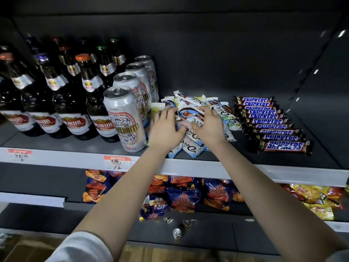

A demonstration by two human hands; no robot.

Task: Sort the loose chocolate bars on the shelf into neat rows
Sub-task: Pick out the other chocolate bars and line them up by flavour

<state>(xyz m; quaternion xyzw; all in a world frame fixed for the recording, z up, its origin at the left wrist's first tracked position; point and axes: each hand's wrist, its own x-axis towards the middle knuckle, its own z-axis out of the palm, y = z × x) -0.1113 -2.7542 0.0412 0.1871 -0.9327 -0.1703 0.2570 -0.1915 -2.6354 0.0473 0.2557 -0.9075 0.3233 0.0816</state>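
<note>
Dark grey metal shelf [239, 150] at chest height, in a dim shop bay, carries everything that matters. The loose heap of white and pale-blue foil-wrapped chocolate bars [190, 112] sits mid-shelf, lying crosswise and piled on one another, some poking over the front edge.

Both of the person's hands are reached in over it. The left hand [166, 127] lies on the heap's left side with its fingers bent over the wrappers. Whether it has actually closed on a bar I cannot tell. The right hand [207, 123] is spread on the right side, fingertips pressing on the top bars and gripping nothing that I can see. With a hand on each flank, it looks like they are bracketing the heap to keep the slippery foil from sliding while they square it up.

Just to the right, the brown Snickers bars with blue lettering [272, 127] already lie in a stepped row from back to front, so that part looks done. Tall silver patterned drink cans [122, 118] stand close against the heap's left, with dark glass bottles [75, 103] beyond. That leaves little room to spread leftward, so the new rows probably belong in the gap toward the Snickers.
</note>
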